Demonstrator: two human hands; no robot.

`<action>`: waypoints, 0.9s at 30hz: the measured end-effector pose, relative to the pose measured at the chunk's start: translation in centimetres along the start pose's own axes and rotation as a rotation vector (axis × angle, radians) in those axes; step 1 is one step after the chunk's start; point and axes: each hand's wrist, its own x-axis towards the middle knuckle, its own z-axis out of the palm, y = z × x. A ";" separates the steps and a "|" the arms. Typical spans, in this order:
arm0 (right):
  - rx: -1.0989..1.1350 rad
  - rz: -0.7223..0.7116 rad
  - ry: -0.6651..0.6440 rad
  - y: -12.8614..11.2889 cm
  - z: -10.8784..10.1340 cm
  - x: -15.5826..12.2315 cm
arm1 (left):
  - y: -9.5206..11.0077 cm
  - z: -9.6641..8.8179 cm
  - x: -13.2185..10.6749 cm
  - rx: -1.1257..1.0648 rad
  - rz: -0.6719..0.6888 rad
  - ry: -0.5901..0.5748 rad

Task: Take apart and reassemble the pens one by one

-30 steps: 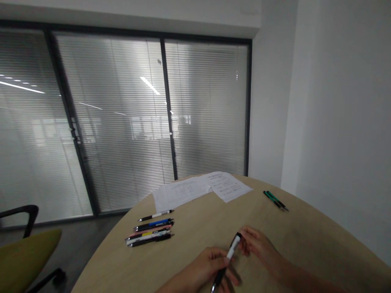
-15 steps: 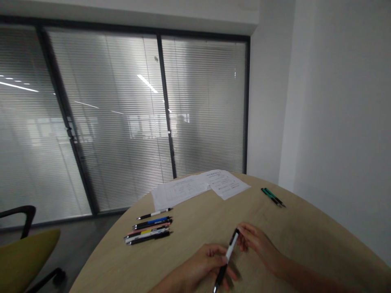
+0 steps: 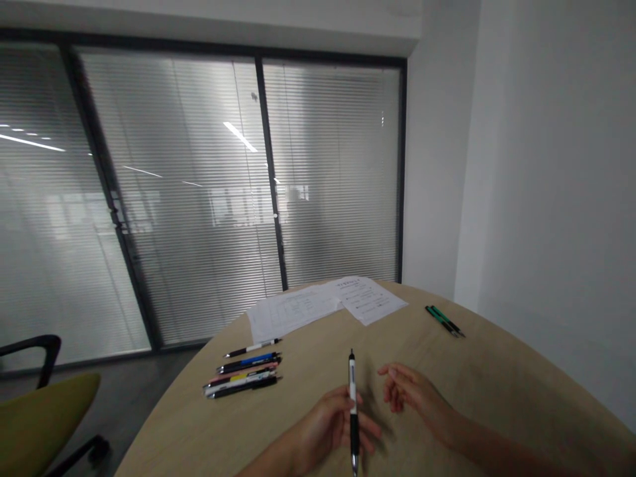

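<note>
A white pen with a black grip [image 3: 353, 391] is held near its middle by my left hand [image 3: 325, 424]. It stands almost upright in view, silver tip down and black end up. My left thumb presses on it while the other fingers stretch out behind. Just to the right, my right hand [image 3: 415, 397] hovers over the table with nothing in it, its index finger extended and the other fingers loosely curled. Left of my hands lies a row of several pens [image 3: 246, 376] in blue, pink, yellow, white and black, with another white-and-black pen [image 3: 252, 348] beyond them.
Two green pens [image 3: 444, 320] lie at the right of the round wooden table [image 3: 477, 371]. Printed papers [image 3: 298, 308] overlap at its far edge. A yellow-green chair [image 3: 50, 414] stands at the left, and a glass partition with blinds [image 3: 332, 179] rises behind.
My right hand has let go of the pen's upper end. The pen has swung to nearly upright in my left hand, its top moving left.
</note>
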 end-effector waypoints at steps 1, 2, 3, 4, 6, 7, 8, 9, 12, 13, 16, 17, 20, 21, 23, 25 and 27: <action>-0.004 0.002 -0.002 -0.1 0.1 0.0 | 0.0 0.0 0.0 -0.014 -0.004 0.005; -0.007 0.005 -0.005 -0.2 0.1 -0.1 | 0.1 -0.1 -0.1 -0.030 -0.009 0.011; -0.011 0.005 -0.004 -0.2 0.1 -0.1 | 0.1 -0.1 -0.1 -0.049 -0.016 0.018; -0.014 0.005 -0.003 -0.3 0.2 0.0 | 0.2 -0.1 -0.1 -0.069 -0.027 0.024; -0.021 0.004 -0.002 -0.3 0.2 0.0 | 0.3 -0.1 -0.1 -0.108 -0.050 0.036; -0.027 0.004 -0.003 -0.4 0.2 0.0 | 0.3 -0.1 -0.1 -0.129 -0.059 0.050; -0.033 0.002 -0.002 -0.4 0.2 -0.1 | 0.4 -0.1 -0.1 -0.150 -0.069 0.071; -0.037 0.000 -0.003 -0.4 0.2 -0.1 | 0.5 -0.1 0.0 -0.170 -0.076 0.099; -0.042 -0.001 -0.012 -0.5 0.2 -0.2 | 1.0 -0.2 0.1 -0.213 -0.065 0.154; -0.041 -0.003 -0.015 -0.4 0.2 -0.3 | 1.3 -0.2 0.1 -0.226 -0.052 0.145; -0.043 -0.002 -0.022 -0.3 0.1 -0.2 | 1.9 -0.3 -0.1 -0.258 -0.026 0.102; -0.045 -0.006 -0.024 -0.2 0.1 -0.2 | 2.1 -0.3 -0.2 -0.259 -0.022 0.107; -0.059 -0.009 -0.025 0.0 -0.1 -0.2 | 2.5 -0.4 -0.4 -0.240 0.000 0.172; -0.065 -0.009 -0.023 0.0 -0.1 -0.2 | 2.6 -0.4 -0.5 -0.235 0.011 0.195; -0.072 -0.010 -0.021 0.0 -0.1 -0.2 | 2.7 -0.4 -0.6 -0.234 0.035 0.234; -0.074 -0.011 -0.024 0.0 -0.1 -0.2 | 2.8 -0.4 -0.7 -0.232 0.061 0.269; -0.072 -0.007 -0.025 0.0 -0.1 -0.2 | 2.9 -0.6 -0.6 -0.229 0.092 0.302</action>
